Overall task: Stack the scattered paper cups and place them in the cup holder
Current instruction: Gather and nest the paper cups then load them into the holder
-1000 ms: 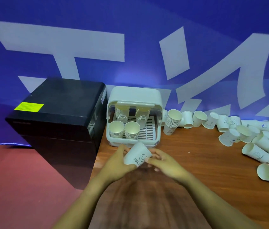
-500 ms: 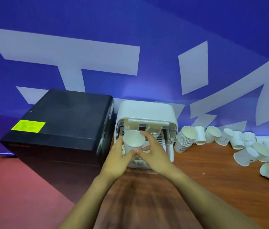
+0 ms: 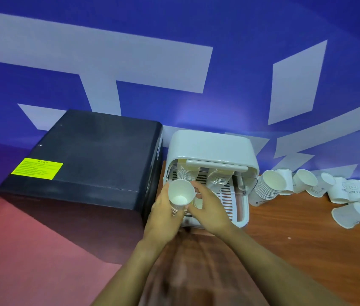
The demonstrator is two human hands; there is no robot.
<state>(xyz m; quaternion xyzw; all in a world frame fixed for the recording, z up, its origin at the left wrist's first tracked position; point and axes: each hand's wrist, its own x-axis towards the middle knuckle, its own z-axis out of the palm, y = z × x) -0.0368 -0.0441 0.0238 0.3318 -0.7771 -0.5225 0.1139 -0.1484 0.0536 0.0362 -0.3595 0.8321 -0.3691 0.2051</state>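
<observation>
White paper cup [image 3: 180, 193] gripped by both hands [image 3: 188, 208] before cup holder [image 3: 212, 149], black box [image 3: 86, 160] alongside.

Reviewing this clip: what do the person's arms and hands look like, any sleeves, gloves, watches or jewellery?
Both forearms are bare as far as the frame shows; no sleeve edge is in view. The left hand and the right hand wear no gloves. No watch, bracelet or ring shows on the visible parts, and no markings can be made out.

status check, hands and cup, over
Left hand grips cup stack at front left of cup holder. Right hand steadies it, grip unclear. Loose cups on table, nothing blocking.
</observation>
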